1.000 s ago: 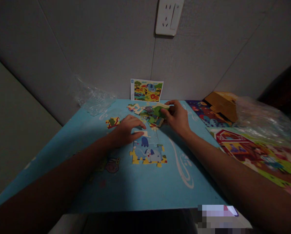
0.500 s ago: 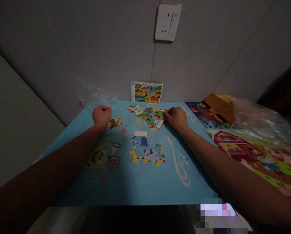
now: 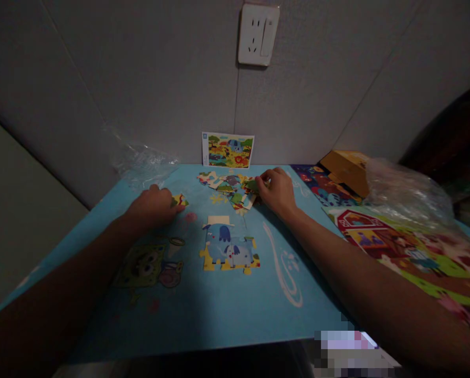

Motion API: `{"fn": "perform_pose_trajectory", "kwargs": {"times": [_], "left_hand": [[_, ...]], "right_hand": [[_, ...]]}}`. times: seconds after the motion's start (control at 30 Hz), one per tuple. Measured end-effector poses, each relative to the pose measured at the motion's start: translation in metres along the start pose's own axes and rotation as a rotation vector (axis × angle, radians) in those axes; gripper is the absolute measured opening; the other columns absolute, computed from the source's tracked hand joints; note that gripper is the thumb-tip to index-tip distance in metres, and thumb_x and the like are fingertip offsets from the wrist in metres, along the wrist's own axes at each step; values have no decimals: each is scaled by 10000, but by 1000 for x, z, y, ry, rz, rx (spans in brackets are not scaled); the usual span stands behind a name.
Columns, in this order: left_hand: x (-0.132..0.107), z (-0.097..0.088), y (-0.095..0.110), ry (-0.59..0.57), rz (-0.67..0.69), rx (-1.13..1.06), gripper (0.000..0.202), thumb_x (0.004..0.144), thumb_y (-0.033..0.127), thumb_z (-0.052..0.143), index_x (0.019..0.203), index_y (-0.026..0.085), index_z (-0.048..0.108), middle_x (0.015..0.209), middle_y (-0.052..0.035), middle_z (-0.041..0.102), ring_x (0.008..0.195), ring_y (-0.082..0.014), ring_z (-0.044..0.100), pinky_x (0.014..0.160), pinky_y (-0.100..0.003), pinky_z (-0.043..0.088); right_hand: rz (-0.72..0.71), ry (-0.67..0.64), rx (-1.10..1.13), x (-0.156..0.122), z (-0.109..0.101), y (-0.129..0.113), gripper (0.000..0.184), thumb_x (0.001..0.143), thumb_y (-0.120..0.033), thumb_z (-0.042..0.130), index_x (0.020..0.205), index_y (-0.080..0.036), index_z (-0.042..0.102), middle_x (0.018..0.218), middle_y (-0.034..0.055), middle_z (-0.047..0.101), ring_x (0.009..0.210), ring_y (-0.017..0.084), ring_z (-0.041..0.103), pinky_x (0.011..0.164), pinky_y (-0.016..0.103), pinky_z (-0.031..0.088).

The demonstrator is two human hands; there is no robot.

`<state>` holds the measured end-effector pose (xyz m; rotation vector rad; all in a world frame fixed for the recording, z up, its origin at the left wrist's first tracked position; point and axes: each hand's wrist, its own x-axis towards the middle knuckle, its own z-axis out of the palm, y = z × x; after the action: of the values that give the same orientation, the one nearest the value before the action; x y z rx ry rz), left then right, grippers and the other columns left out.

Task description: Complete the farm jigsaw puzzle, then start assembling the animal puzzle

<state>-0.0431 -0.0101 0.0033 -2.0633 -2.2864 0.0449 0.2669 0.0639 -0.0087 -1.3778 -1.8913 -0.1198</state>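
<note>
My left hand (image 3: 154, 206) is closed at the left of the table, its fingers on the edge of a yellow and green puzzle piece (image 3: 180, 200). At the far side, my right hand (image 3: 277, 191) pinches a green puzzle piece (image 3: 252, 185) over a loose pile of puzzle pieces (image 3: 226, 185). Nearer to me, between my arms, lies a joined section of puzzle (image 3: 230, 249) with two blue elephants and a pale piece at its top. A picture card (image 3: 230, 150) of the animal scene leans upright against the wall behind the pile.
The blue table mat (image 3: 219, 315) has printed cartoon figures. Crumpled clear plastic (image 3: 150, 164) lies at the back left. On the right are a farm picture (image 3: 411, 252), an orange box (image 3: 345, 170) and a clear plastic bag (image 3: 408, 189). A wall socket (image 3: 259, 34) is above.
My left hand has come lower and turned from a fist beside the single piece to fingers on it. My right hand stays at the pile. The view has shifted slightly.
</note>
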Motion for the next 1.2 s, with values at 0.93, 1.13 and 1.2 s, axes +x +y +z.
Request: {"fn": "perform_pose_trajectory", "kwargs": {"times": [0.93, 1.13, 1.2], "left_hand": [[-11, -2, 42, 615, 872, -418, 476, 819, 349, 727, 1249, 188, 603, 1105, -115, 654, 1027, -256, 589, 903, -399, 490], [-12, -7, 43, 692, 851, -421, 412, 799, 404, 739, 1160, 222, 664, 1153, -131, 629, 1058, -275, 564, 902, -445, 479], [-13, -9, 44, 698, 844, -409, 401, 796, 408, 740, 1149, 231, 673, 1178, -135, 620, 1080, -286, 557, 921, -470, 468]], "right_hand": [[-151, -530, 398, -29, -17, -60, 368, 870, -371, 502, 560, -208, 391, 498, -44, 356, 495, 99, 321, 532, 277, 206], [-168, -529, 393, -28, -18, -60, 390, 857, -394, 499, 536, -213, 369, 472, -52, 328, 463, 96, 299, 513, 273, 194], [-171, -532, 381, -28, -17, -60, 391, 863, -386, 498, 537, -212, 369, 471, -50, 334, 463, 96, 304, 514, 274, 196]]}}
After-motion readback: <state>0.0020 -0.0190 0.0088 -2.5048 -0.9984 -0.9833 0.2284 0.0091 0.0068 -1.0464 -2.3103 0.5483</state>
